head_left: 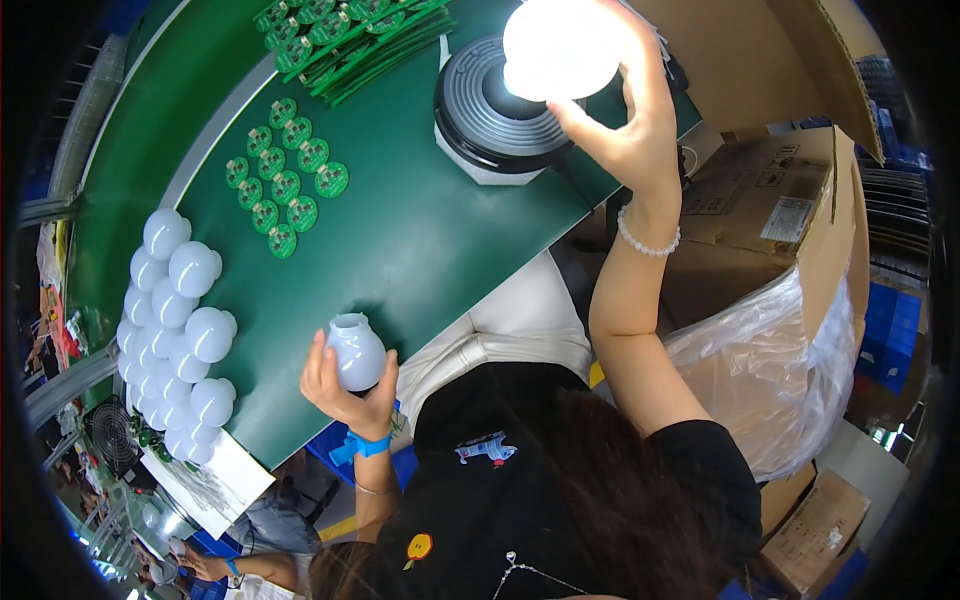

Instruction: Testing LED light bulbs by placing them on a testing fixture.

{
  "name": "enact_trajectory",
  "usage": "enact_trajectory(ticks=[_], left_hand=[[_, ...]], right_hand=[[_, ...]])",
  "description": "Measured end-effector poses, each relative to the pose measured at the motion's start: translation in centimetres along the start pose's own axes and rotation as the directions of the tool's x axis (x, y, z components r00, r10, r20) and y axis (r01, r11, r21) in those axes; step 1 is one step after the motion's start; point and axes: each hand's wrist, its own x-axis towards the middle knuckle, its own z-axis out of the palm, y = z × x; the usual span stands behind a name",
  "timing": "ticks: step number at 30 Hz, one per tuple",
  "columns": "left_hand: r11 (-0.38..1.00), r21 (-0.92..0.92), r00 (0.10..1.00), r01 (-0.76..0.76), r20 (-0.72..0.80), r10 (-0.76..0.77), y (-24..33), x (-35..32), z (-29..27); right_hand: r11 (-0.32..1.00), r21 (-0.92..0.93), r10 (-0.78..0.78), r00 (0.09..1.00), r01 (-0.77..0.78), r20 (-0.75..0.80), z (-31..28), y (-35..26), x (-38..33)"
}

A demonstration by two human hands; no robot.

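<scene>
My left hand [372, 412], with a blue band at the wrist, is wrapped round a white bulb cover [356, 352]. The cover's open neck points up and away from me. Over at the far right of the table my right hand [638, 140] grips a glowing white bulb [560, 48] between thumb and fingers. Its glare hides its detail and some of my fingers. Below and beside that bulb is a round, ribbed black-and-grey device [500, 110] on a pale base; I cannot tell whether the bulb touches it.
Small round green circuit boards [285, 186] lie in rows on the green table [400, 225]. Stacked board panels [350, 45] stand behind them. Many white bulb covers [172, 300] cluster at the left edge. To the right is a plastic-lined cardboard box [750, 210]. Another person's hand [208, 568] shows lower left.
</scene>
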Motion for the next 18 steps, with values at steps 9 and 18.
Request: enact_trajectory(ticks=[9, 18], left_hand=[[1.000, 0.016, 1.000, -0.024, -0.006, 0.025, 0.0, -0.2, 0.0], [0.999, 0.027, 1.000, -0.024, -0.014, 0.024, 0.0, -0.1, 0.0]], right_hand=[[0.981, -0.080, -0.179, 0.984, 0.178, -0.017, 1.4, 0.3, 0.5], [0.946, 0.119, -0.294, 0.952, 0.302, -0.081, 2.0, 1.2, 1.2]])
